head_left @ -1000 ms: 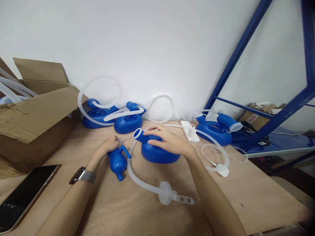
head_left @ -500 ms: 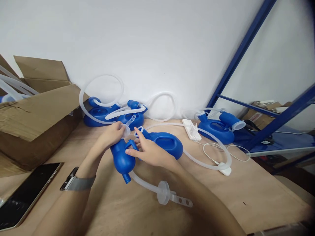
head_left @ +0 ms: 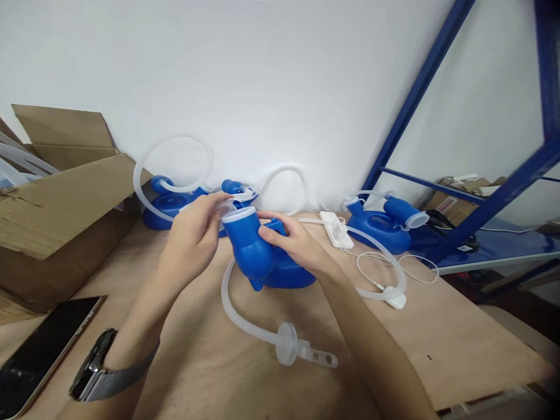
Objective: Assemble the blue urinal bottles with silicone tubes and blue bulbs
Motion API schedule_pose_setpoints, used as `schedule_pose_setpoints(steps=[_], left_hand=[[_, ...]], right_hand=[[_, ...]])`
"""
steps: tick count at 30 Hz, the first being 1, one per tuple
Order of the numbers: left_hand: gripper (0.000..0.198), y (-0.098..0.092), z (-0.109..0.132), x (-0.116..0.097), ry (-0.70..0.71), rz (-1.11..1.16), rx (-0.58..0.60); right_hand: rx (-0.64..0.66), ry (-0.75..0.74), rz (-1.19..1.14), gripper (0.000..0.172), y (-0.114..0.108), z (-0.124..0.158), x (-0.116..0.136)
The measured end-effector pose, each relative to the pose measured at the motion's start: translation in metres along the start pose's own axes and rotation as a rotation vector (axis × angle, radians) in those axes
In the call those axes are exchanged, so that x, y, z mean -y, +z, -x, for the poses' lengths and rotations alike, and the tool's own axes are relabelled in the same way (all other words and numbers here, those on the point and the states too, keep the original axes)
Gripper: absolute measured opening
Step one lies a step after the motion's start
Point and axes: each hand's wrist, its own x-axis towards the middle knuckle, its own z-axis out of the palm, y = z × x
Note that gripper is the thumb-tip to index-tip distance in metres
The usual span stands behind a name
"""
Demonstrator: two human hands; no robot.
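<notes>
My right hand grips a blue urinal cup by its side handle, its spout pointing down and its pale-rimmed mouth facing up. Beside that mouth, my left hand pinches a translucent cap, partly covered by the fingers. Whether the cap touches the rim, I cannot tell. Behind the cup lies a blue urinal bottle, largely hidden. A translucent hose curves over the table toward me and ends at a round cap with a holed strap.
More blue bottles with hoses stand along the wall, one at the right. A cardboard box and a phone are at the left. A white power strip with cables lies behind; a blue metal rack rises at the right.
The cup has moved right and up, and its mouth now shows, tipped toward me. My left hand has followed with the cap. My right hand has closed round the handle.
</notes>
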Motion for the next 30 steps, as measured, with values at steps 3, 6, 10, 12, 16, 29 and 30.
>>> schedule_pose_setpoints(steps=[3,6,10,12,16,29,30], left_hand=[[0.051,0.005,0.003,-0.005,-0.114,0.198,0.061],[0.062,0.008,0.008,-0.016,-0.048,0.239,0.068],[0.078,0.015,0.014,-0.026,0.162,0.086,0.054],[0.073,0.020,0.015,-0.027,0.191,0.044,0.003],[0.068,0.028,0.019,-0.025,0.158,-0.001,-0.147],[0.061,0.033,0.020,-0.022,0.309,0.007,-0.271],[0.071,0.035,0.020,-0.020,0.321,0.050,-0.221]], right_hand=[[-0.012,-0.045,0.011,0.053,-0.004,0.002,0.003],[-0.025,-0.107,0.082,0.050,-0.002,0.005,0.005],[-0.044,-0.123,0.143,0.044,0.003,0.006,0.005],[-0.066,-0.138,0.146,0.039,0.005,0.006,0.005],[-0.139,-0.176,0.153,0.029,0.007,0.006,0.006],[-0.284,-0.237,0.202,0.028,0.014,0.011,0.006],[-0.293,-0.242,0.201,0.030,0.014,0.011,0.006]])
